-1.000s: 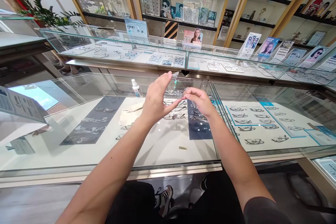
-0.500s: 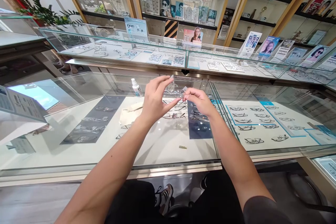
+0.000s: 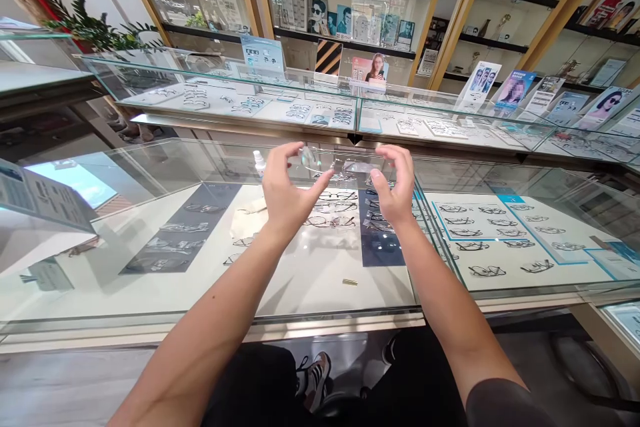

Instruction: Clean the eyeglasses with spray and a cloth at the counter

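Above the glass counter, a pair of clear rimless glasses (image 3: 357,167) is held up between both hands. My left hand (image 3: 290,187) grips its left side, with the fingertips at the upper edge of the left lens and the thumb near the middle. My right hand (image 3: 396,183) pinches the other side, thumb below and fingers above. The thin frame parts are hard to make out. Beneath the hands, rows of glasses (image 3: 330,221) lie inside the case. A cream cloth (image 3: 249,219) and a white spray bottle (image 3: 259,163) are left of my left hand.
A small gold-coloured piece (image 3: 349,282) lies nearer the front edge of the glass counter (image 3: 320,317). Dark display mats with glasses (image 3: 185,227) are at the left. Behind stands another glass case (image 3: 225,117) with upright cards (image 3: 263,57).
My right hand has moved right and turned upward, away from my left hand. The glasses now span the gap between the hands. My left hand has shifted slightly left.
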`<state>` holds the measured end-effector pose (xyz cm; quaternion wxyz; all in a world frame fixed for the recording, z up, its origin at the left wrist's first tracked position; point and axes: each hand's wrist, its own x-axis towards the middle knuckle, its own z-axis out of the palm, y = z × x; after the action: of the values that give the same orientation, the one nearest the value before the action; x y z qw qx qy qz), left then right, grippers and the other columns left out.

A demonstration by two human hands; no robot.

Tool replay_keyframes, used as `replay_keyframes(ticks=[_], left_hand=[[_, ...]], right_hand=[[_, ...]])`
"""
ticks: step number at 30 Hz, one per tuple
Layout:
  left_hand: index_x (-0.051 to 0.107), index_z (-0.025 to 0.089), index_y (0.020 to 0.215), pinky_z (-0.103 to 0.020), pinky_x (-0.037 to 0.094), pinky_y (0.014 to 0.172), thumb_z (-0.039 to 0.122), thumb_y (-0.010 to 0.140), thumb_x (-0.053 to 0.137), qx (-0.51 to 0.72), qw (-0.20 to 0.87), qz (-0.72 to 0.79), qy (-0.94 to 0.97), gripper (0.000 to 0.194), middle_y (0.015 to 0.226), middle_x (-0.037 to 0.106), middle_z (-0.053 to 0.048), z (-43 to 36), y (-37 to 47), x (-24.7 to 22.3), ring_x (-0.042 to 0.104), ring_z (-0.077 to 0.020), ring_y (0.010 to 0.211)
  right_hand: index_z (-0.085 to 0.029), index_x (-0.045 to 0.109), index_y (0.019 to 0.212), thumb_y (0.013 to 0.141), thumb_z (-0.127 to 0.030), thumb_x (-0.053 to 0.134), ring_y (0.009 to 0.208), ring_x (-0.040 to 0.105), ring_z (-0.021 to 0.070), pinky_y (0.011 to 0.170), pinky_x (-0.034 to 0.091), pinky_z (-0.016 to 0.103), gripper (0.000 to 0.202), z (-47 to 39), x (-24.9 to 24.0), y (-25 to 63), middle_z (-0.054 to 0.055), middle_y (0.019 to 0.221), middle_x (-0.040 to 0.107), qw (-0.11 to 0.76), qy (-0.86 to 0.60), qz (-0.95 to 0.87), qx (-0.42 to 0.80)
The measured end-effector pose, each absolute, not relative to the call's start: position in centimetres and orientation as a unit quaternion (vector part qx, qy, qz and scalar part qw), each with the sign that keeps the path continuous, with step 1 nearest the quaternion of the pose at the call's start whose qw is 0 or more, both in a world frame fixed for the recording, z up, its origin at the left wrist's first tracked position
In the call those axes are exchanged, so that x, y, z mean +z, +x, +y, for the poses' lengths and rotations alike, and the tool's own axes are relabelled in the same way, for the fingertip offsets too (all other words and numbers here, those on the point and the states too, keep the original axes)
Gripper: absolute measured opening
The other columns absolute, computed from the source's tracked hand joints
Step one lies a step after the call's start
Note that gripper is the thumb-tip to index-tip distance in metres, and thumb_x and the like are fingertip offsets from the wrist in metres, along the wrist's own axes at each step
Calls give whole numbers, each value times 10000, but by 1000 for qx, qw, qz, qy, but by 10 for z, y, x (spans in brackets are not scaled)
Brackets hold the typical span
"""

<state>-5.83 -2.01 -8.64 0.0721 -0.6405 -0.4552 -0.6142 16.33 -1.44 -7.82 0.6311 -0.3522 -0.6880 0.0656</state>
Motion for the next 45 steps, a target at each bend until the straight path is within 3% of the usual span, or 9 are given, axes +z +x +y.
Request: replay_keyframes(ticks=[7, 14, 22, 27, 31, 35, 45], left_hand=[[573, 241, 1300, -419, 555, 958, 559, 914, 807, -656, 22, -488, -575, 552, 1272, 680, -112, -16, -61, -88, 669, -267, 1175], [619, 241, 1220, -400, 559, 920, 543, 840, 866, -677, -30, -472, -564, 544, 1206, 711, -82, -16, -57, -89, 693, -250, 1118], [660, 247, 1209, -413, 544, 899, 518, 816, 887, -673, -40, -468, -571, 529, 1185, 721, -79, -19, -53, -90, 690, -258, 1096], [661, 244, 1227, -412, 535, 895, 495, 806, 905, -672, -19, -472, -570, 547, 1181, 704, -80, -20, -52, -90, 683, -261, 1092], [668, 236, 1227, -407, 522, 879, 488, 795, 922, -684, -4, -469, -559, 561, 1171, 696, -77, -21, -51, -91, 680, -252, 1055], [670, 232, 1215, -409, 522, 877, 499, 790, 921, -685, 11, -472, -555, 561, 1154, 701, -76, -22, -50, -90, 680, -253, 1042], [586, 259, 1325, -430, 522, 939, 487, 843, 882, -704, 34, -444, -554, 610, 1276, 686, -94, -27, -46, -78, 680, -267, 1147]], right_hand=[[-325, 570, 1491, 963, -465, 735, 1358, 615, 318, 1173, 489, 563, 571, -13, -91, 153, 121, 1500, 644, 610, -384, -689, 75], [-327, 673, 1431, 1088, -382, 579, 1238, 704, 289, 1069, 589, 546, 360, -3, -102, 151, 88, 1349, 772, 615, -385, -688, -10], [-279, 796, 1200, 1098, -325, 547, 1034, 779, 244, 935, 645, 459, 274, -3, -101, 151, 73, 1111, 835, 664, -358, -654, -41], [-282, 721, 1345, 1069, -309, 521, 1108, 777, 256, 956, 653, 484, 342, -9, -101, 148, 89, 1204, 819, 659, -356, -662, -13], [-282, 593, 1478, 988, -377, 650, 1153, 763, 288, 954, 660, 506, 502, -14, -103, 143, 116, 1312, 775, 632, -366, -683, -12], [-287, 597, 1448, 960, -425, 755, 1144, 753, 297, 991, 650, 531, 531, -13, -104, 140, 120, 1311, 757, 633, -384, -673, -11], [-299, 620, 1387, 998, -425, 724, 1129, 743, 283, 981, 660, 525, 422, -26, -84, 135, 103, 1270, 753, 640, -385, -665, -15]])
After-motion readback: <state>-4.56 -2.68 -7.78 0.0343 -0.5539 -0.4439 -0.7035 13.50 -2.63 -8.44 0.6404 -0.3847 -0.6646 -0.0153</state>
